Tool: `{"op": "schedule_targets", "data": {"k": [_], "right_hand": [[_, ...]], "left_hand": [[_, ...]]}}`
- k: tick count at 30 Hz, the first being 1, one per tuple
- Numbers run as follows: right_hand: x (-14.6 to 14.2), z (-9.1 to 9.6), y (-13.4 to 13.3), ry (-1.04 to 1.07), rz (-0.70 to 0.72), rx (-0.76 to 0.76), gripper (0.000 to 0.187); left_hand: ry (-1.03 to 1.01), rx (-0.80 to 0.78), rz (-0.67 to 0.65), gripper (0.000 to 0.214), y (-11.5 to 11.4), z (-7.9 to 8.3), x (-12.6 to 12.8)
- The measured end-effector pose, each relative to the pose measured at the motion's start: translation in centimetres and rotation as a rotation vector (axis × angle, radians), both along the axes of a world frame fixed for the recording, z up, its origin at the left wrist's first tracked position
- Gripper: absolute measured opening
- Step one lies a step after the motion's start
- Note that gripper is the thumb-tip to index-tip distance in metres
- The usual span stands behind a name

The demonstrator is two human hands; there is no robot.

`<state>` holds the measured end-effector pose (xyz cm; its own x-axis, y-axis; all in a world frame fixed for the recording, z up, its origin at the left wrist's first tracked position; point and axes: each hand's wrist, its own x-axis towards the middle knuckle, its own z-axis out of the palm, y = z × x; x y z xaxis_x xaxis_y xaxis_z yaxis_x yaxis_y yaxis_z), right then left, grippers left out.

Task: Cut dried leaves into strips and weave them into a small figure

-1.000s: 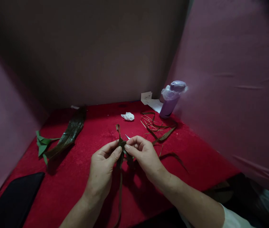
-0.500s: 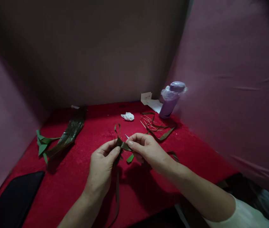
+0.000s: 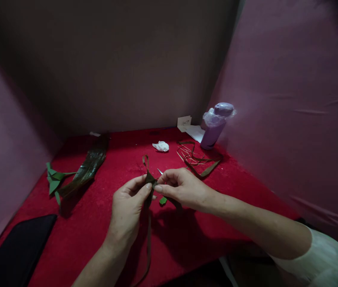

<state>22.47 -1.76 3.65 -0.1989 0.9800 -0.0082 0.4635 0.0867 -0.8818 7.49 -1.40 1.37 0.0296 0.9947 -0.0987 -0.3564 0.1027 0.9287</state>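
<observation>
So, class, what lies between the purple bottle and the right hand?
In the head view, a curled brown strip and thin pale strands lie between the bottle and right hand.

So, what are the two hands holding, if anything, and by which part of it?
A folded leaf-like strip: the left hand pinches its folded part, just below the loop; the right hand is at the same part, its grip unclear.

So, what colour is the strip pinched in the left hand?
The strip looks dark olive, brownish; best seen in the head view.
</observation>
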Motion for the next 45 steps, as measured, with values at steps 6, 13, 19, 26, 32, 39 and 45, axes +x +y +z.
{"op": "schedule_targets", "data": {"k": [6, 13, 19, 26, 32, 39, 45], "right_hand": [[-0.4, 0.0, 0.0, 0.039, -0.048, 0.065, 0.015], [-0.6, 0.3, -0.2, 0.137, -0.029, -0.074, 0.014], [0.1, 1.3, -0.6, -0.087, 0.063, 0.124, 0.008], [0.9, 3.1, -0.5, -0.419, 0.277, 0.475, 0.020], [1.0, 4.1, 0.4, -0.444, 0.341, 0.413, 0.017], [1.2, 4.6, 0.7, -0.324, 0.277, 0.325, 0.011], [1.8, 4.8, 0.8, -0.372, 0.293, 0.304, 0.013]], "left_hand": [[-0.001, -0.022, 0.008, 0.027, -0.2, 0.2, -0.1], [0.014, -0.013, 0.036, 0.026, -0.2, 0.4, 0.0], [0.031, -0.015, 0.052, 0.028, -0.2, 0.3, 0.1], [0.094, -0.010, 0.000, 0.029, -0.3, 0.4, -0.1], [0.092, -0.004, -0.004, 0.031, -0.2, 0.2, -0.3], [0.063, -0.021, 0.006, 0.029, -0.4, 0.4, -0.2], [0.045, -0.051, 0.027, 0.029, -0.3, 0.7, -0.1]]}}
